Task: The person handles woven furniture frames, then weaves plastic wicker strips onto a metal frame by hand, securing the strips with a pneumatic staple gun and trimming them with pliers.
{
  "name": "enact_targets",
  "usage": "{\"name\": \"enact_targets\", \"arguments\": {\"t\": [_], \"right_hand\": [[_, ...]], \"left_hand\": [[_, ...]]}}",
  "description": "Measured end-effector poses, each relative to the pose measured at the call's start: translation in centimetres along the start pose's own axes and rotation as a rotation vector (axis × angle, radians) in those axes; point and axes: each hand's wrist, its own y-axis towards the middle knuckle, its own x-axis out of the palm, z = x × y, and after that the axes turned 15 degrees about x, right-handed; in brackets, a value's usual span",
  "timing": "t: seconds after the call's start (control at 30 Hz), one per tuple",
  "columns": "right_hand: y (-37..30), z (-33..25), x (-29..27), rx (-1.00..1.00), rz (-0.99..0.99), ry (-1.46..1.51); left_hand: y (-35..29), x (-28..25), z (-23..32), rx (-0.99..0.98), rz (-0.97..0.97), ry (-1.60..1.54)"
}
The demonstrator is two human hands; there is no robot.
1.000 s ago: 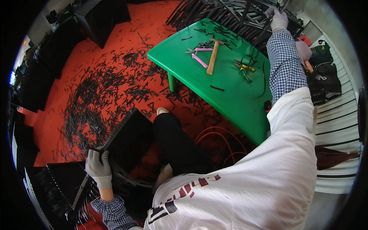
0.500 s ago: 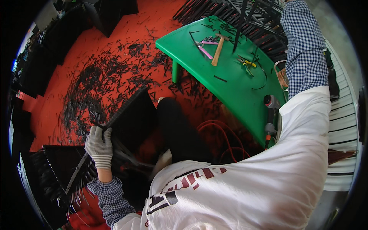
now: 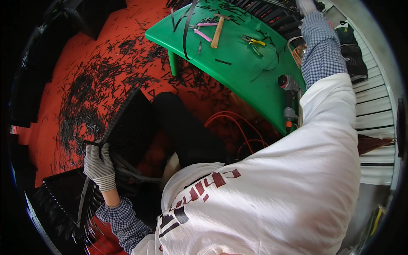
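My left hand (image 3: 100,166), in a grey striped knit glove, is closed at the edge of a black woven panel (image 3: 129,125). A short black strip (image 3: 90,143) pokes out from its fingers. My right arm reaches far out past the table, and the gloved right hand (image 3: 306,6) shows at the upper edge, smeared and partly cut off, so its fingers cannot be read. It is beside a pile of long black strips (image 3: 276,16). One long dark strip (image 3: 185,36) hangs in front of the green table (image 3: 250,80); its upper end is out of view.
On the table lie pink-handled pliers (image 3: 203,34), a wooden-handled hammer (image 3: 217,32), yellow-and-green pliers (image 3: 254,42) and a power tool (image 3: 290,97). Black scraps (image 3: 89,102) litter the red floor. A red hose (image 3: 231,117) loops beneath the table. Another black woven piece (image 3: 59,191) stands at lower left.
My view has shifted, moving the table up and left. My right arm stretches farther, bringing its gloved hand into view. The hanging strip has swung left across the table; my left hand keeps its grip.
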Motion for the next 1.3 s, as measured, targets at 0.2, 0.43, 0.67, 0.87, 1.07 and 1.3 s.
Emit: {"name": "enact_targets", "arguments": {"t": [0.2,0.43,0.67,0.87,1.07,1.3], "right_hand": [[-3.3,18.7,8.2,0.214,-0.188,-1.077],[-17.6,21.9,11.3,0.621,-0.201,-1.037],[-14.4,19.6,11.7,0.448,-0.536,-0.797],[-19.1,1.6,9.9,0.137,-0.401,-0.369],[-31.4,-14.5,12.7,-0.474,-0.515,-0.035],[-53.3,-23.5,15.0,-0.966,-1.203,0.013]], "left_hand": [[-1.1,0.0,-0.3,0.004,0.015,0.006],[-0.6,0.0,0.0,-0.018,-0.017,0.002],[-0.1,-0.4,0.7,-0.037,0.001,0.0],[-0.4,-0.7,0.3,-0.01,-0.026,0.072],[-0.7,-0.6,0.2,0.036,0.024,0.079],[-0.5,-0.8,-0.4,0.027,0.06,0.05]]}}
